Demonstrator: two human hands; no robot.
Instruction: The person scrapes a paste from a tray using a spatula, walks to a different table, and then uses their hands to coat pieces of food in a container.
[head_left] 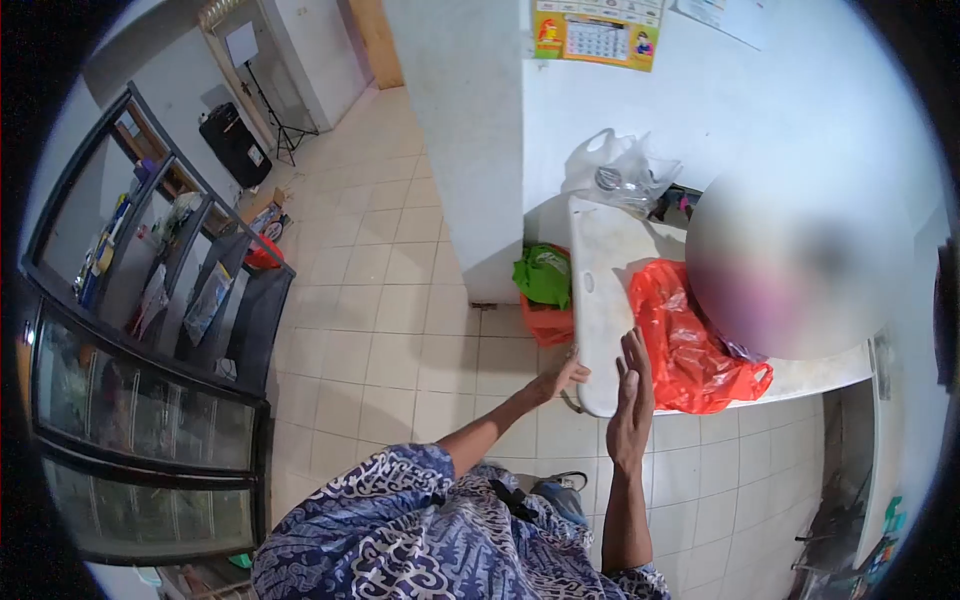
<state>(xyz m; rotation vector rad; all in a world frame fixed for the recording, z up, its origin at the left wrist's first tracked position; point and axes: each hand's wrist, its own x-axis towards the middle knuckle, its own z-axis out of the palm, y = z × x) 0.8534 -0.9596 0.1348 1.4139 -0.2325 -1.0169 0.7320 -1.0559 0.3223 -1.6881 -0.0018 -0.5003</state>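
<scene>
My left hand (562,380) is at the near left corner of the white table (605,330), fingers apart and pointing toward its edge, with nothing seen in them. Over the table's near edge my right hand (630,405) is held edge-on, fingers stretched out and the palm turned left. It holds nothing. Right beside those fingers lies a crumpled red plastic bag (690,350), spread on the tabletop with one handle hanging toward the near edge. Whatever the bag contains is mostly hidden.
A clear plastic bag (625,175) stands at the table's far end. Below the left edge sit a green bag (545,275) and a red bag (545,322). A blurred patch covers the table's right part. Dark shelving (190,270) stands left, a black speaker (235,145) farther back.
</scene>
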